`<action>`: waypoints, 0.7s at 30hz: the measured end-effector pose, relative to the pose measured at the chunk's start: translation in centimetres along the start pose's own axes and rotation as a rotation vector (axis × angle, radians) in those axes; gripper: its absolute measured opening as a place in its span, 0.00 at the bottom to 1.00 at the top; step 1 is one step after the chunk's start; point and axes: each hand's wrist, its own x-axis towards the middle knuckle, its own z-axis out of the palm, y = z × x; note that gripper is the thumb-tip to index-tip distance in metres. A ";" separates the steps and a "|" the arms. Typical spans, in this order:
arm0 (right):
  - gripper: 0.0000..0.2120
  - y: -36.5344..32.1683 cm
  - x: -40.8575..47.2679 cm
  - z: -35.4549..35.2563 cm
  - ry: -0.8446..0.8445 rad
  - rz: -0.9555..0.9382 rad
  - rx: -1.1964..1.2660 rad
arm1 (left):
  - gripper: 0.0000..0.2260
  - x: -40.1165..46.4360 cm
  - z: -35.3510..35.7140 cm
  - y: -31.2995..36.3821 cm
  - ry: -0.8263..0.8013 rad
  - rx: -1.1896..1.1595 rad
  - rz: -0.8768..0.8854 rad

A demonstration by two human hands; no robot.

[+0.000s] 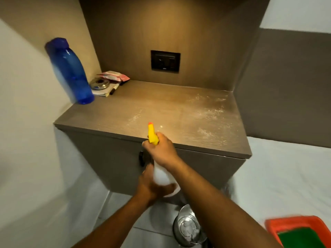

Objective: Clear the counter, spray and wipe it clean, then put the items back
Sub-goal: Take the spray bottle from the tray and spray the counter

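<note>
Right hand [161,151] clasps the yellow trigger head and left hand [152,187] cups the base of the spray bottle [162,174], held at the tabletop [125,111] front edge; aim toward the dry left half, clear of the blue water bottle [69,72].

- Our right hand [162,151] reaches toward twelve o'clock, forearm running down to five o'clock, fingers curled tight around something.
- Our left hand [152,185] sits just below it at six o'clock, palm cupped upward, gripping.
</note>
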 end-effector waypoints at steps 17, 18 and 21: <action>0.13 4.1 -2.1 -6.7 0.585 0.175 0.081 | 0.37 1.6 3.5 3.4 -0.377 0.185 0.250; 0.15 4.5 -2.6 -8.0 0.643 0.221 0.052 | 0.38 1.4 4.6 4.3 -0.413 0.200 0.262; 0.13 5.1 -3.5 -10.4 0.710 0.305 0.012 | 0.39 0.8 7.0 6.0 -0.518 0.183 0.242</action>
